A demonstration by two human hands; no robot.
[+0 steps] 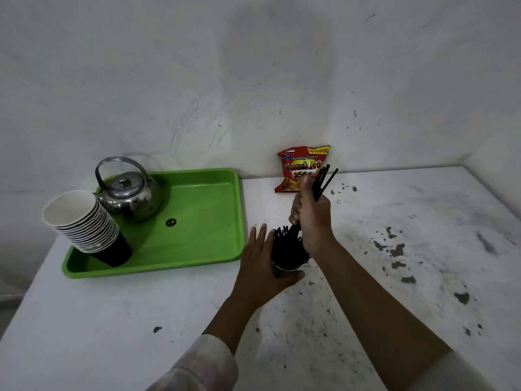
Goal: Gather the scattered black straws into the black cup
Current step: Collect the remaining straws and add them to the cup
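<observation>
White, chipped and scuffed, the table [423, 221] fills the lower view and meets a grey wall at 12 o'clock. Next in size, a green tray [203, 215] lies at 9 o'clock from the hands; it carries a steel kettle [129, 193] and a tilted stack of paper cups [84, 221], and a small dark disc lies on its floor. A red snack bag [298, 167] leans on the wall at 12 o'clock.

Near centre stands the black cup [284, 266], already packed with straws that fan out above its rim. The left hand [262, 266] steadies it from the 9 o'clock side, fingers spread and lying along the wall, thumb hooked round the near face. The right hand [311, 218] hovers right over the cup's far rim, fist closed around a bundle of straws [324, 179]. Their long axis runs nearly upright, tops tilted toward 1 o'clock, lower ends pointing into the cup's mouth.

No loose straws show on the table, so this looks like the last bundle.
</observation>
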